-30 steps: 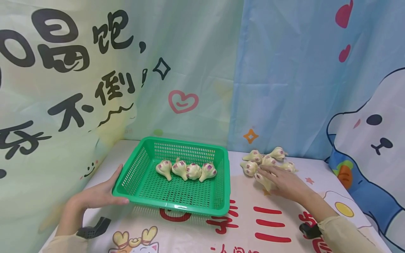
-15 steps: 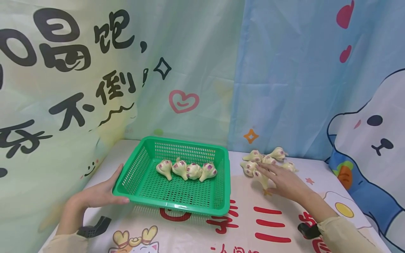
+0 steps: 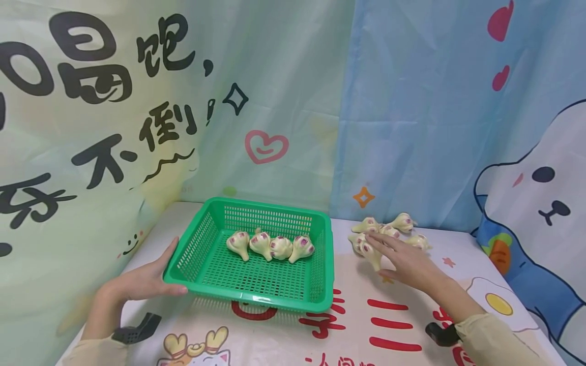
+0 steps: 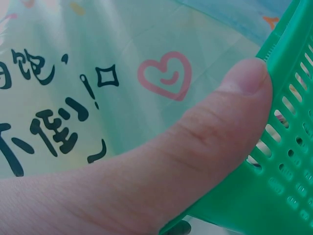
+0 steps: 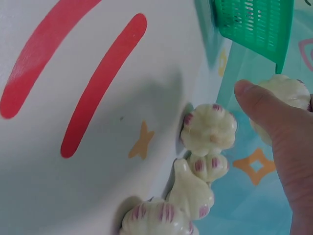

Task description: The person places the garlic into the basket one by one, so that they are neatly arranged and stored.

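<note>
A green plastic basket stands on the table with several garlic bulbs in a row inside it. My left hand holds its near left corner, thumb along the front rim and fingers on the left side; in the left wrist view a digit presses the basket wall. To the right of the basket, my right hand grips a garlic bulb between thumb and fingers. The held bulb shows beside the thumb in the right wrist view, partly hidden by the hand.
More garlic bulbs lie in a loose cluster behind and under the right hand. One bulb sits nearest the held one in the right wrist view. A printed cloth closes off the back and sides of the table.
My right hand has shifted slightly left, carrying the garlic bulb toward the basket, so that it now covers part of another bulb. The left hand and basket stay in place.
</note>
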The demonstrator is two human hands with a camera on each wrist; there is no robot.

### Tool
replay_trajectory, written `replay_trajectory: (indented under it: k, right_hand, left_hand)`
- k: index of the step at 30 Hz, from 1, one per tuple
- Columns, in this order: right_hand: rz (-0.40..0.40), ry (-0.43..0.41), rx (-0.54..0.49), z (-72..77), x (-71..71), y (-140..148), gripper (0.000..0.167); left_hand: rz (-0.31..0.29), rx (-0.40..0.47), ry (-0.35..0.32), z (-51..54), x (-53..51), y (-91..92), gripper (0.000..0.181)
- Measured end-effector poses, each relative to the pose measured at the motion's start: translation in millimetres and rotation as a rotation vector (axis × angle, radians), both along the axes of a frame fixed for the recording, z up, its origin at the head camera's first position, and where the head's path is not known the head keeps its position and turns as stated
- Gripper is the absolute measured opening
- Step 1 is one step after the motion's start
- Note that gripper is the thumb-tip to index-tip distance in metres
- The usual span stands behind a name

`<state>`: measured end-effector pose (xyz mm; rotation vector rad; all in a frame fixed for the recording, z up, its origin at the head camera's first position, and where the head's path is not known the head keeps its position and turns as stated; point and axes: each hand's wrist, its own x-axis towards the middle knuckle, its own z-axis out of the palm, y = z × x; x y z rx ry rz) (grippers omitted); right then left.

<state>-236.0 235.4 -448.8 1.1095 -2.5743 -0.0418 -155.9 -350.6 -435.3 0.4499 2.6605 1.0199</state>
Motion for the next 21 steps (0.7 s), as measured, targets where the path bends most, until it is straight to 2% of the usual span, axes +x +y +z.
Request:
replay_trajectory:
  k: [8, 17, 21]
  right_hand:
    - [0.048, 0.029, -0.05, 2.3, -1.6, -8, 0.101]
    - [0.065, 0.03, -0.111, 7.7, -1.4, -15, 0.089]
    - [0.049, 0.013, -0.14, 11.4, 0.1, -21, 0.089]
  left_hand:
    - [-0.003, 0.007, -0.003, -0.1, -0.5, -0.4, 0.12]
    - [-0.01, 0.01, 0.003, -0.5, -1.1, -0.9, 0.12]
    - [-0.007, 0.014, -0.002, 0.5, -0.6, -0.4, 0.12]
